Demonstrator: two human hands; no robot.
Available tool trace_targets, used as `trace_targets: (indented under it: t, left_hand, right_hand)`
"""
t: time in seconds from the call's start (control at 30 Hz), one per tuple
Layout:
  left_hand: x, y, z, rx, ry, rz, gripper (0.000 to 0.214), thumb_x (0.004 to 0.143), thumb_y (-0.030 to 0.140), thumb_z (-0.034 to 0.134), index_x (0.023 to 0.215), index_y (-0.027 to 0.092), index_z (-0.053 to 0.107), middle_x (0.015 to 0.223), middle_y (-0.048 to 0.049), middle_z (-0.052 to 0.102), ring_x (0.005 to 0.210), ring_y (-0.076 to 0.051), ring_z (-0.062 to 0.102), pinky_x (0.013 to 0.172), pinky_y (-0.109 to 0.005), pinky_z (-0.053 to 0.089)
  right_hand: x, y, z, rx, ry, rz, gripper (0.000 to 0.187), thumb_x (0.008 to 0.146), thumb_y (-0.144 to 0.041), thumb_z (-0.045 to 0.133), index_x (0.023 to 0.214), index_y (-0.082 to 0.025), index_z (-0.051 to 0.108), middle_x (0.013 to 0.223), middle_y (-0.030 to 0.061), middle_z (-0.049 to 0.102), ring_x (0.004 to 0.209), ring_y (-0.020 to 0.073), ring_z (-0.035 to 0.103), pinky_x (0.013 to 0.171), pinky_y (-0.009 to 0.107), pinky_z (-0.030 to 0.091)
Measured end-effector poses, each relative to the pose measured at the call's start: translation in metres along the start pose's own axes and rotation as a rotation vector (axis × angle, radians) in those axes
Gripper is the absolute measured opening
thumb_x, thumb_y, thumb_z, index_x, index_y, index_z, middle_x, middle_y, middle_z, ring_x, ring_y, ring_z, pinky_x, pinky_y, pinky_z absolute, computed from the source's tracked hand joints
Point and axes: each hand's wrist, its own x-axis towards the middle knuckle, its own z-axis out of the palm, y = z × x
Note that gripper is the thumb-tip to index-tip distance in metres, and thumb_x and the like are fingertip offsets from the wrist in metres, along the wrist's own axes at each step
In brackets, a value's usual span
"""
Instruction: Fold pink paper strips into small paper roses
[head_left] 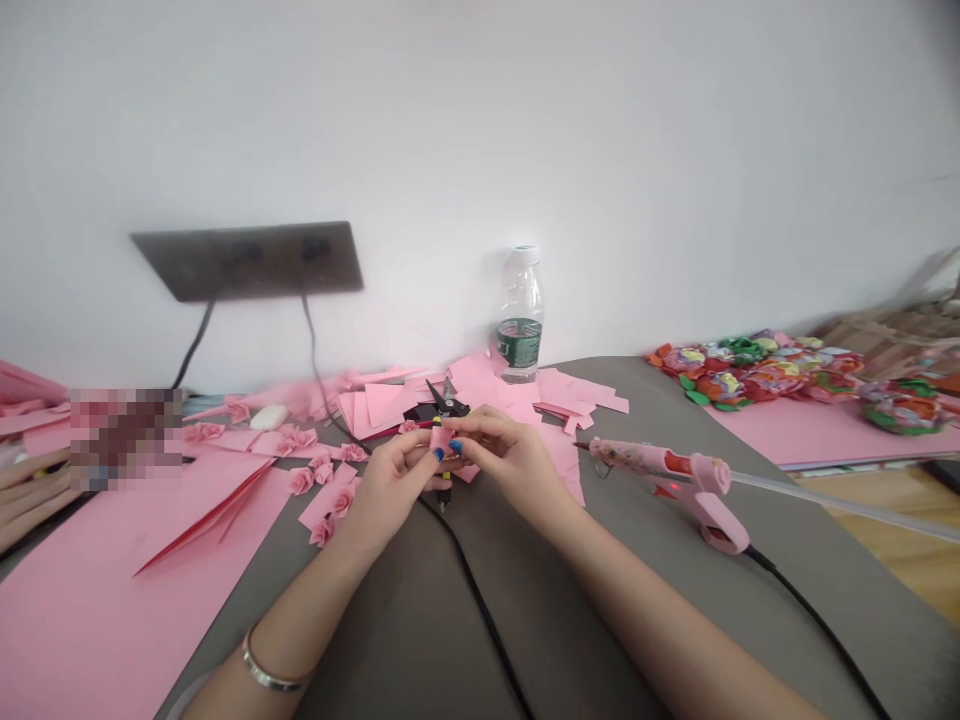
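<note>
White wall [480, 130] stood behind a wide grey table top [390, 640], and a dark socket panel [247, 260] was fixed on this wall. Big pink paper sheet [97, 590] lay on the left side of the table, and many pink paper scraps [487, 395] were spread in the middle. On the right there was a pile of colourful paper flowers [757, 375], and nearer to the person lay a pink glue gun [667, 480]. Another person's hand [30, 490] showed at the far left edge. Black scissors [446, 400] were just beyond the person's hands, and small pink paper roses [301, 481] sat near the left hand [390, 490]. This hand and the right hand [510, 465] were close together, and their fingertips [455, 447] pinched a small piece of pink paper [442, 440], held in the air between them above the table. This paper looked light, soft and easy to crease, so it seemed best to hold it gently by the edges.
</note>
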Motion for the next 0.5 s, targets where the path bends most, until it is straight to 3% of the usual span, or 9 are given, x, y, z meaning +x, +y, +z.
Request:
trace_targets:
  t: [0.27, 0.5]
  left_hand:
    - [0.001, -0.001, 0.0, 0.009, 0.006, 0.016, 0.037, 0.085, 0.039, 0.066, 0.113, 0.015, 0.068, 0.108, -0.0107, 0.074, 0.095, -0.024, 0.073, 0.074, -0.028, 0.06]
    - [-0.001, -0.005, 0.002, 0.123, -0.03, 0.094, 0.029, 0.088, 0.032, 0.061, 0.11, 0.015, 0.068, 0.099, -0.0087, 0.076, 0.092, -0.021, 0.072, 0.074, -0.028, 0.06]
  right_hand:
    - [0.001, -0.004, -0.003, -0.128, -0.034, -0.057, 0.028, 0.085, -0.017, 0.052, 0.102, -0.021, 0.074, 0.09, 0.0046, 0.059, 0.08, 0.0152, 0.06, 0.065, 0.027, 0.05]
    - [-0.005, -0.007, 0.006, -0.323, 0.086, -0.15, 0.022, 0.078, -0.007, 0.05, 0.088, -0.017, 0.067, 0.086, 0.003, 0.058, 0.071, 0.0126, 0.059, 0.06, 0.024, 0.048]
